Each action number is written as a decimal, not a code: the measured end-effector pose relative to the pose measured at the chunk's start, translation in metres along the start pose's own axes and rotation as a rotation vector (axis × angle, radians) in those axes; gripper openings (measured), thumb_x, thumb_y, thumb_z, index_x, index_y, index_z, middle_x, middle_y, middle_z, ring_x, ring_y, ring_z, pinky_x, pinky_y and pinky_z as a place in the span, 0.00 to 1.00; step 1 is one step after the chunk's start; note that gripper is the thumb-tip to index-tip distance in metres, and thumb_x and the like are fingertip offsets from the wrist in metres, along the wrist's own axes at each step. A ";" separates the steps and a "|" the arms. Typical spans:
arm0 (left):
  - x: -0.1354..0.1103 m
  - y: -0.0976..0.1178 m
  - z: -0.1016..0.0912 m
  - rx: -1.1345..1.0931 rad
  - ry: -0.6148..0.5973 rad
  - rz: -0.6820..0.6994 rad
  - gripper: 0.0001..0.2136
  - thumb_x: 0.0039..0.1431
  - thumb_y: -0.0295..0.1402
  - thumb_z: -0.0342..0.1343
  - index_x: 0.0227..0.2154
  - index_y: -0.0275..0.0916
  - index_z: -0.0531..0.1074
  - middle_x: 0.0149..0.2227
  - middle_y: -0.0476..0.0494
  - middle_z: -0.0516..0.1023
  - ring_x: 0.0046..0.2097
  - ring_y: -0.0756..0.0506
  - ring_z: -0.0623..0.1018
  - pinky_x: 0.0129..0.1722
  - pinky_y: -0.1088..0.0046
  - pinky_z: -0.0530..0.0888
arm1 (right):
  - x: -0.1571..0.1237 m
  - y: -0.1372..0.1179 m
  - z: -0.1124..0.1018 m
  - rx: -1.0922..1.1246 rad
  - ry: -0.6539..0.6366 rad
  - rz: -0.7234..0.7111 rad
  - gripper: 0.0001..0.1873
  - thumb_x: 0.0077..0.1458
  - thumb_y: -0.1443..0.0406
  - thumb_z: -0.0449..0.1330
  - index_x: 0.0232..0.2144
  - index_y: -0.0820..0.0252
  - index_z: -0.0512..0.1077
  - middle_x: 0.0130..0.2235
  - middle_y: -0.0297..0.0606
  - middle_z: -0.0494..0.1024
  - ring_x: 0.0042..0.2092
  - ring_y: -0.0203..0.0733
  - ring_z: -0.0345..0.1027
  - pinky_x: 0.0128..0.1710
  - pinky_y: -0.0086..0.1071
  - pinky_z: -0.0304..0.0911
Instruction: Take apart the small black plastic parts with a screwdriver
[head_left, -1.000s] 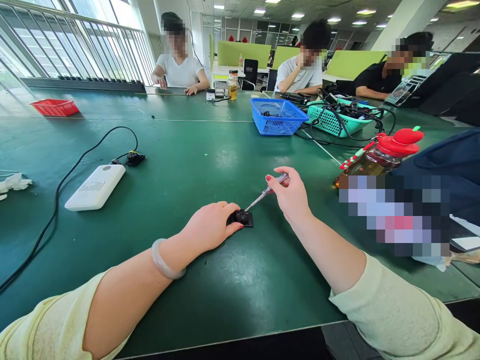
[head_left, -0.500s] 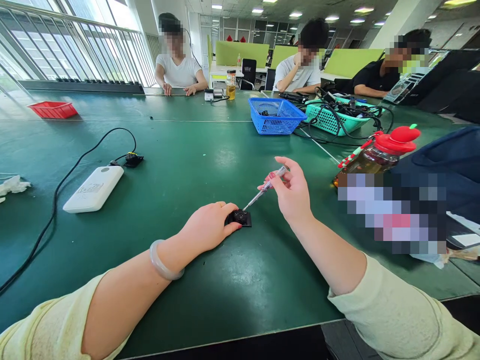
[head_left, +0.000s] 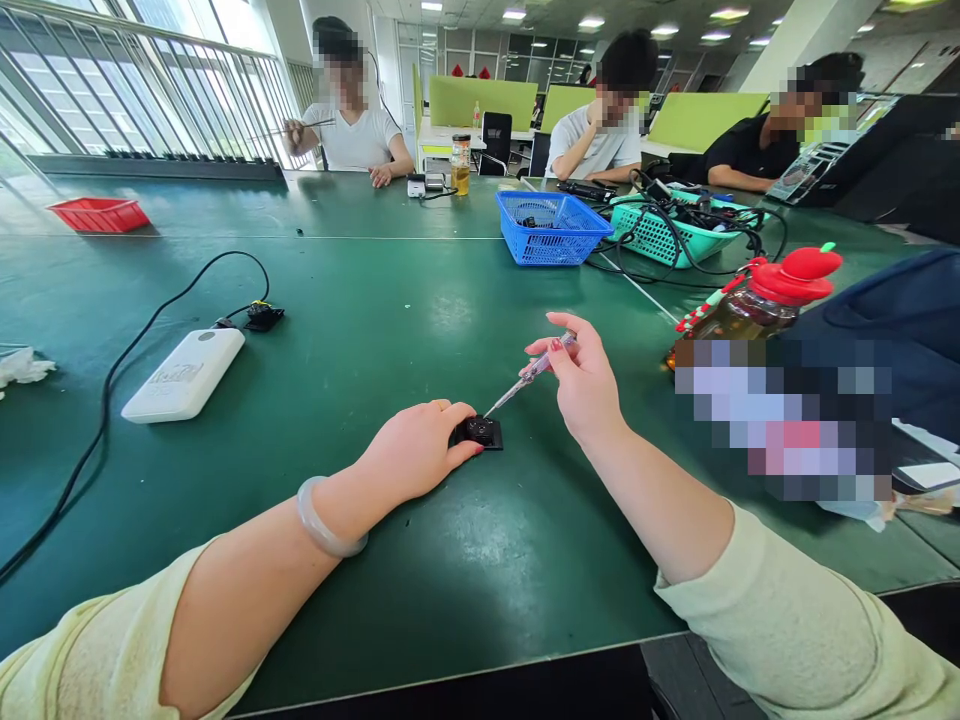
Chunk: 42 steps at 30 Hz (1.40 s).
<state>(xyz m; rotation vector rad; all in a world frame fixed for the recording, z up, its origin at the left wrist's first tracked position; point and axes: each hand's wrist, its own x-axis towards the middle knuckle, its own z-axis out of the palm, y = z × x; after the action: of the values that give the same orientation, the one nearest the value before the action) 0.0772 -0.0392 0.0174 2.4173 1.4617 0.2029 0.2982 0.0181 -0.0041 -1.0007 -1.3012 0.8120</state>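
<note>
On the green tabletop (head_left: 450,560), my left hand (head_left: 416,455) grips a small black part with a flat square base (head_left: 484,432), thumb at its near side and fingers at its far side. My right hand (head_left: 589,385) is closed around the clear handle of a thin screwdriver (head_left: 525,380). The screwdriver slants down to the left, and its tip meets the top of the black part. Exactly what the tip sits in is too small to make out.
A white power bank (head_left: 184,375) with a black cable lies to the left. A blue basket (head_left: 555,230), a green basket (head_left: 667,235) and a red tray (head_left: 99,214) stand farther back. At right is a red-lidded bottle (head_left: 780,290). Several people sit across the table.
My hands stay almost in place, with the screwdriver tip still at the black part. Across the table, the person at left has raised one hand, holding something thin.
</note>
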 end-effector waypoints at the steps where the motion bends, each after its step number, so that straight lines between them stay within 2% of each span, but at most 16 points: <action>1: 0.000 0.000 0.000 0.003 0.000 0.001 0.16 0.68 0.44 0.53 0.51 0.42 0.74 0.41 0.42 0.80 0.43 0.39 0.80 0.45 0.62 0.75 | -0.001 0.000 0.000 -0.007 -0.009 -0.010 0.16 0.63 0.54 0.58 0.52 0.48 0.66 0.35 0.29 0.78 0.31 0.38 0.76 0.41 0.44 0.77; 5: 0.000 0.001 0.001 0.003 -0.004 -0.003 0.16 0.68 0.44 0.52 0.51 0.42 0.74 0.42 0.42 0.80 0.43 0.39 0.80 0.44 0.62 0.75 | -0.003 -0.003 0.001 -0.034 -0.029 -0.042 0.15 0.65 0.55 0.56 0.52 0.47 0.65 0.38 0.30 0.78 0.31 0.37 0.76 0.40 0.43 0.78; 12: 0.000 0.001 0.000 -0.010 -0.011 -0.008 0.16 0.68 0.44 0.52 0.51 0.42 0.74 0.42 0.42 0.80 0.44 0.38 0.80 0.45 0.61 0.75 | -0.010 -0.017 0.005 -0.143 0.078 -0.039 0.08 0.65 0.65 0.51 0.44 0.51 0.68 0.47 0.31 0.73 0.30 0.31 0.77 0.44 0.42 0.76; 26: 0.001 0.000 0.001 -0.006 -0.018 -0.014 0.15 0.67 0.44 0.52 0.51 0.44 0.74 0.43 0.43 0.80 0.44 0.38 0.79 0.43 0.62 0.75 | -0.016 -0.021 0.007 -0.117 0.024 -0.171 0.06 0.67 0.61 0.51 0.45 0.50 0.65 0.45 0.31 0.74 0.34 0.36 0.79 0.46 0.45 0.74; 36: 0.000 0.001 0.000 -0.008 -0.013 -0.007 0.15 0.68 0.44 0.52 0.51 0.43 0.74 0.44 0.43 0.80 0.44 0.39 0.79 0.44 0.62 0.74 | -0.013 -0.019 0.004 -0.109 -0.022 -0.211 0.09 0.65 0.67 0.50 0.46 0.49 0.65 0.48 0.31 0.72 0.33 0.34 0.78 0.43 0.42 0.75; 42: 0.000 0.000 0.000 -0.001 -0.020 -0.013 0.16 0.68 0.44 0.52 0.52 0.43 0.74 0.45 0.43 0.80 0.45 0.38 0.79 0.44 0.61 0.74 | -0.010 -0.015 0.003 -0.113 -0.027 -0.216 0.06 0.67 0.63 0.51 0.45 0.50 0.65 0.46 0.31 0.71 0.32 0.33 0.75 0.40 0.40 0.75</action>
<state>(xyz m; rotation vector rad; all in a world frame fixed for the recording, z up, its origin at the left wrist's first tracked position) 0.0773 -0.0397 0.0175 2.4013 1.4683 0.1765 0.2932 0.0037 0.0058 -0.9212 -1.4634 0.5943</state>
